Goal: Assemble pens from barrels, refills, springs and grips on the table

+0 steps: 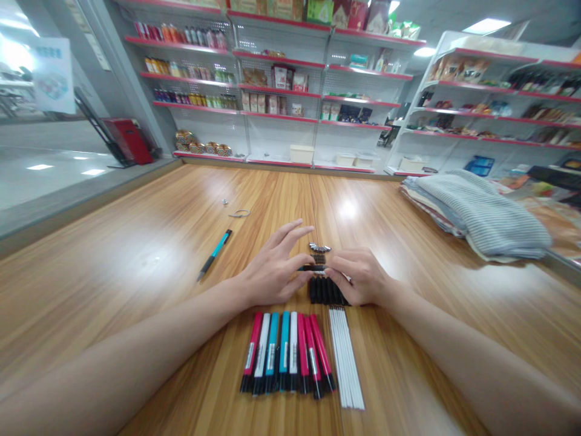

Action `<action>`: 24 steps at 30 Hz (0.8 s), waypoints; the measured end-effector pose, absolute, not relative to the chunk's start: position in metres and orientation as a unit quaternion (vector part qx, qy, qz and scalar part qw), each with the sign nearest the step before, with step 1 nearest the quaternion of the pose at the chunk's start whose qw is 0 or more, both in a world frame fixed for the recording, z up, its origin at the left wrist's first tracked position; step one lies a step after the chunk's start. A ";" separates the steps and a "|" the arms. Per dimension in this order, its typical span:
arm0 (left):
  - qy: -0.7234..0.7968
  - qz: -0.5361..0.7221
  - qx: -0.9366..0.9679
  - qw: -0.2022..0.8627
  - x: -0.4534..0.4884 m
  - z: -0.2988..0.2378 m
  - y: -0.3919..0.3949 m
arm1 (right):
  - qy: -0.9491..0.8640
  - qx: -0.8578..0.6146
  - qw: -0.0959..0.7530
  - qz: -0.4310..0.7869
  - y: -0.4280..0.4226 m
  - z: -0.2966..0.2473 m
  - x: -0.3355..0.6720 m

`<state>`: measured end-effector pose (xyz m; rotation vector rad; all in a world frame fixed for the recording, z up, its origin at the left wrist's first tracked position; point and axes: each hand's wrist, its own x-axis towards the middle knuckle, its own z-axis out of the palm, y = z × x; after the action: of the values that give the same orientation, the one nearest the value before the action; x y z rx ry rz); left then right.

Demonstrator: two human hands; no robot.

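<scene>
My left hand and my right hand meet over the wooden table, pinching a small black pen part between their fingertips. The left index and middle fingers stretch forward above it. Under the hands lies a row of black caps or grips. Just beyond the fingers sit small metal pieces. Nearer to me lie several pink, white and teal pen barrels side by side, with a bundle of thin white refills to their right.
A finished teal pen lies alone to the left, with a small ring and wire farther back. Folded striped cloths are stacked at the right. Store shelves with goods line the back wall.
</scene>
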<state>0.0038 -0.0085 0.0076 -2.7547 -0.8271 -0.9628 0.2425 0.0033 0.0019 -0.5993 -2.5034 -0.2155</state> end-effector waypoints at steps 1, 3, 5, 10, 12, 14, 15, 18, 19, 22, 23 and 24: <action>-0.273 -0.319 -0.906 0.052 0.004 0.007 -0.008 | -0.932 -0.223 0.276 -0.080 0.003 0.002 0.242; -0.276 -0.320 -0.905 0.050 0.004 0.007 -0.008 | -0.932 -0.223 0.276 -0.079 0.003 0.003 0.242; -0.277 -0.313 -0.907 0.055 0.004 0.008 -0.008 | -0.932 -0.222 0.276 -0.078 0.003 0.003 0.242; -0.282 -0.300 -0.909 0.067 0.004 0.009 -0.009 | -0.932 -0.221 0.278 -0.073 0.003 0.002 0.242; -0.283 -0.298 -0.909 0.066 0.004 0.008 -0.009 | -0.932 -0.220 0.279 -0.073 0.002 0.003 0.242; -0.283 -0.299 -0.909 0.064 0.004 0.008 -0.009 | -0.931 -0.219 0.281 -0.076 0.002 0.003 0.242; -0.282 -0.299 -0.909 0.063 0.004 0.008 -0.009 | -0.931 -0.219 0.282 -0.076 0.002 0.004 0.242; -0.280 -0.303 -0.908 0.065 0.004 0.008 -0.009 | -0.931 -0.217 0.284 -0.074 0.002 0.005 0.242; -0.280 -0.305 -0.908 0.066 0.004 0.008 -0.009 | -0.931 -0.217 0.284 -0.074 0.002 0.005 0.242; -0.283 -0.308 -0.906 0.065 0.004 0.008 -0.009 | -0.930 -0.219 0.285 -0.075 0.002 0.005 0.243; -0.286 -0.307 -0.906 0.063 0.003 0.008 -0.009 | -0.930 -0.219 0.285 -0.076 0.002 0.005 0.243; -0.287 -0.306 -0.906 0.061 0.003 0.008 -0.009 | -0.930 -0.219 0.285 -0.077 0.002 0.004 0.243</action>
<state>0.0031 -0.0089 0.0079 -2.7389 -0.8680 -0.9267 0.2430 0.0023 0.0044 -0.5846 -2.4877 -0.2047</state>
